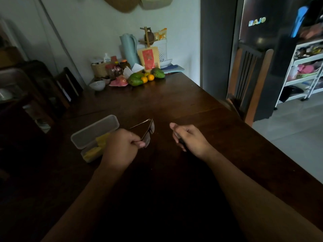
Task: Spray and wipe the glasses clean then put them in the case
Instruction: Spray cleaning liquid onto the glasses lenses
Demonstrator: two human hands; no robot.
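Observation:
My left hand point(120, 145) pinches the dark-framed glasses point(148, 131) by one end and holds them above the dark wooden table point(192, 105), lenses toward the right. Just left of that hand lies the open translucent case point(95, 131) with a yellow cloth point(97, 147) inside. My right hand point(189, 137) is a little to the right of the glasses, fingers curled round a small dark object that looks like a spray bottle point(180, 139); most of it is hidden in the fist.
At the table's far end stand mangoes and oranges point(145, 77), jars, a white bowl point(97, 84) and a pale jug point(128, 49). A wooden chair point(248, 81) is at the right edge, with a white shelf cart point(304, 70) beyond it.

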